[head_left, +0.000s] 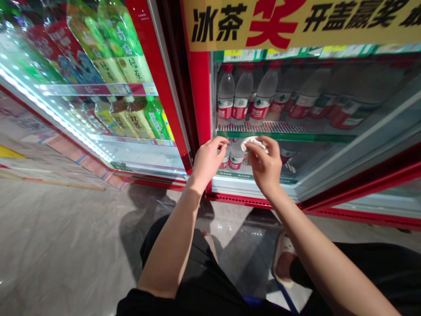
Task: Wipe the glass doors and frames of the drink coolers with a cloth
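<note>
My left hand (pixel 208 159) reaches into the open red fridge (pixel 199 87) and touches a small water bottle (pixel 226 159) on the lower shelf, fingers curled at its top. Just to its right, my right hand (pixel 265 166) is closed around a white cloth (pixel 251 142), held against a second small water bottle (pixel 235 159). Both bottles are clear with red-and-white labels. A row of taller water bottles (pixel 242 97) with red caps stands on the wire shelf (pixel 283 128) above my hands.
The fridge's glass door (pixel 362 145) hangs open to the right. A second fridge (pixel 108 79) on the left holds green and yellow tea bottles. A yellow banner (pixel 296 19) tops the fridge. Grey tiled floor (pixel 66 245) lies below; my knees and a sandalled foot (pixel 283 259) are near the base.
</note>
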`<state>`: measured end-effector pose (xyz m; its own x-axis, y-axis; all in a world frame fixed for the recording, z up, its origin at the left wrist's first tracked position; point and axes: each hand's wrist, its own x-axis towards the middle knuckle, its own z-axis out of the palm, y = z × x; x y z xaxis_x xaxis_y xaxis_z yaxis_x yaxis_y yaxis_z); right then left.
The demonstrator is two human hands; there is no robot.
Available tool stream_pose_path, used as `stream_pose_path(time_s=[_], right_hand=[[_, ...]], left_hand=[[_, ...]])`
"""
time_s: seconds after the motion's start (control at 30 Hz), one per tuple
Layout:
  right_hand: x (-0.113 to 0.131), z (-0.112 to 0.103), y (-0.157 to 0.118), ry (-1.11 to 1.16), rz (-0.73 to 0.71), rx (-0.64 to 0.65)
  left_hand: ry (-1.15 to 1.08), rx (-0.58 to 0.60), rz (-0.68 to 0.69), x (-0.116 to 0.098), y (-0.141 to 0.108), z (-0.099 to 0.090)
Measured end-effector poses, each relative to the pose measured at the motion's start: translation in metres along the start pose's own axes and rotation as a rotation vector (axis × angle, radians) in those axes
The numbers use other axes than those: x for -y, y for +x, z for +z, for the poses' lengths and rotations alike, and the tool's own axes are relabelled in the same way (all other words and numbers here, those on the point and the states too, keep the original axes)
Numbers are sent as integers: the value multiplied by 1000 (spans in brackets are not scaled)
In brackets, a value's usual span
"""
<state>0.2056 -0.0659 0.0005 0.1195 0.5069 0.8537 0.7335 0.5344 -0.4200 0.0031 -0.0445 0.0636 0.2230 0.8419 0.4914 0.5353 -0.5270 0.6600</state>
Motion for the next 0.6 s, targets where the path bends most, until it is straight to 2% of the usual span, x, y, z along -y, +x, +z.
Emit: stream_pose_path(time_s=[0.1,0.3,0.37,0.53,0.6], right_hand=[[3,3,8,3,1,-40],[8,8,2,-18,-33,161],[4,4,-1,-18,-23,141],[0,-5,6,1,1,-18],[3,-3,11,27,6,-1]], left_hand=[[3,-2,1,0,0,0],[25,-8,8,-1,0,1],[27,-2,7,-2,0,1],[13,-1,11,-2,-1,2],[17,-6,11,-2,-1,2]])
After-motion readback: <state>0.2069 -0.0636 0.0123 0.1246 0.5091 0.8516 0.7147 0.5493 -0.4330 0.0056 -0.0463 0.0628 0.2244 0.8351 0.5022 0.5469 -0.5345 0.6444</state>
